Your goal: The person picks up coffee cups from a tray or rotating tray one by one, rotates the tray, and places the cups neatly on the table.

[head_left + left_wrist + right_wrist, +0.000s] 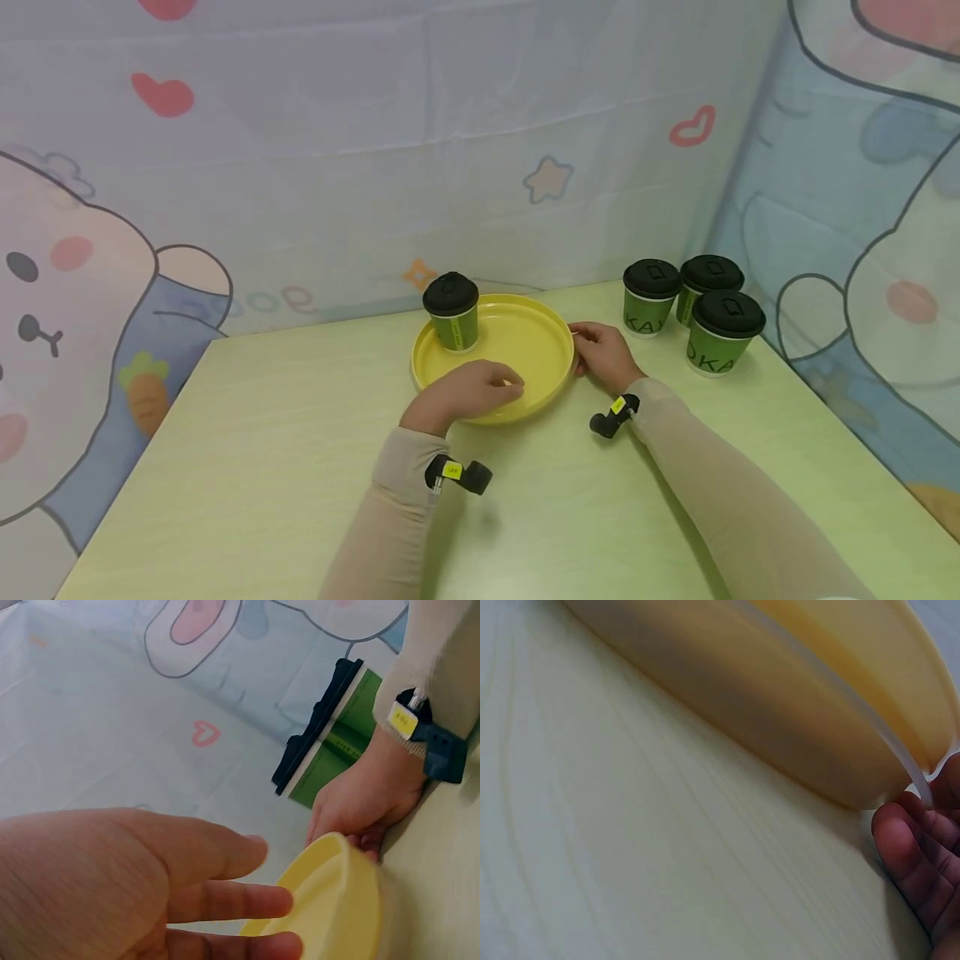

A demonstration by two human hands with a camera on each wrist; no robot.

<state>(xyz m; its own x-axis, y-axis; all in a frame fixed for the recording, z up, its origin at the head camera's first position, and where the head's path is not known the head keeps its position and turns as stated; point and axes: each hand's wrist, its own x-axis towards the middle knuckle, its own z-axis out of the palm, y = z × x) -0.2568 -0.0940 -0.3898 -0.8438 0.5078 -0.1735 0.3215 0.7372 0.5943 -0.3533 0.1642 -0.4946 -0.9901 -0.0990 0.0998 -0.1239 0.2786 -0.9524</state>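
A round yellow tray (528, 354) lies on the table, and a green paper cup with a black lid (456, 329) stands upright at its left back. My left hand (472, 390) hovers over the tray's front part with nothing in its grasp. In the left wrist view its thumb and fingers (232, 901) are spread apart, close to the tray's rim. At the tray's right edge, my right hand (606, 357) pinches the rim. The right wrist view shows curled fingertips (898, 836) against the tray's edge (832, 769).
Three more lidded green cups stand at the back right: one on the left (651, 300), one behind (693, 293) and one in front (722, 333). A printed cloth (360, 167) hangs along the table's back and sides. The pale table (247, 467) extends to the left and front.
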